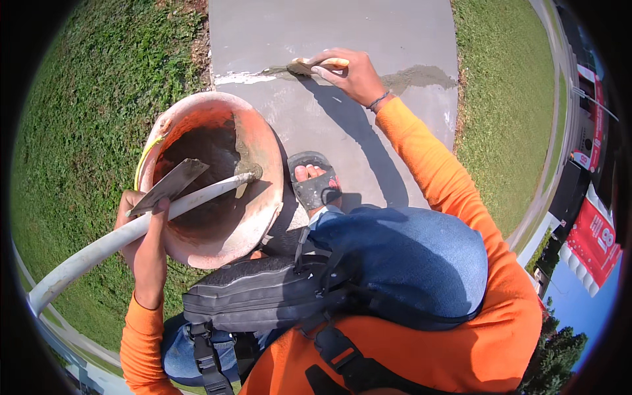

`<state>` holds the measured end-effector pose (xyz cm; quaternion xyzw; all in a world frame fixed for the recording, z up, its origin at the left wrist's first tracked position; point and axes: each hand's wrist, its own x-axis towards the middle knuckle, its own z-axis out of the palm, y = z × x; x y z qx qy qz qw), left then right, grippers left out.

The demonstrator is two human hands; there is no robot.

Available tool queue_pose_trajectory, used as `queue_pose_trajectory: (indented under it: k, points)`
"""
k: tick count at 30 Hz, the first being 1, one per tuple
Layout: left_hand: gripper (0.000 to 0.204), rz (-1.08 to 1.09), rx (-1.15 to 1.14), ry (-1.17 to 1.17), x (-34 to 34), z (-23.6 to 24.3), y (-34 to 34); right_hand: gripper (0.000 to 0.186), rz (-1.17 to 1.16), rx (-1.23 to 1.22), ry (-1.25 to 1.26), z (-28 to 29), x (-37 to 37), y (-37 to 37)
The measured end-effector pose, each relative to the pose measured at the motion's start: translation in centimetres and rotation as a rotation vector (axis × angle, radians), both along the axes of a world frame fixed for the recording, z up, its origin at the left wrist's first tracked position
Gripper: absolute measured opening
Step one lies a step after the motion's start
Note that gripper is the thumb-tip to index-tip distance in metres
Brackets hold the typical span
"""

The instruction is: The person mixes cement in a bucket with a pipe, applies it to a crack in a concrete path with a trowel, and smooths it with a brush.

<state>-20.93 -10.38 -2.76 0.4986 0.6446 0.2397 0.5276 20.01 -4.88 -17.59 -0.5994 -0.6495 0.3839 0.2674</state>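
Note:
My right hand [355, 76] is closed round the yellowish handle of a putty knife [301, 66]. Its blade lies against the grey concrete path, on a band of wet mortar [421, 78] that runs across it. My left hand [146, 247], by the near left rim of a bucket [263, 217], pinches a flat grey metal blade [172, 187] between thumb and fingers. A long white pole [99, 253] passes through the same hand's reach and leans into the bucket, its tip crusted with mortar. Whether that hand also grips the pole, I cannot tell.
Grass [99, 118] borders the path [329, 26] on both sides. My sandalled foot [313, 174] stands beside the bucket. A black bag [257, 293] hangs across my lap, near my bent knee [421, 263]. A red and white banner [592, 240] shows at the far right.

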Motion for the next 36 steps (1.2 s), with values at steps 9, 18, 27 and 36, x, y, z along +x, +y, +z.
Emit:
queue_pose_trajectory:
  k: [9,18,27,36]
  points:
    - [0.020,0.004,-0.056,-0.042,-0.3,-1.8,0.3,0.016,-0.086,0.062,-0.262,3.2,6.6,-4.3]
    - [0.019,0.093,0.018,-0.042,1.5,-2.2,1.0,0.016,-0.122,0.040,-0.280,2.2,7.2,-5.8]
    - [0.022,0.054,0.035,-0.024,1.5,-2.1,1.7,0.022,-0.213,0.035,-0.251,2.3,6.1,-6.4]
    - [0.015,0.122,0.046,-0.064,2.6,-0.9,1.1,0.021,0.058,0.091,-0.321,0.8,4.3,-2.8]
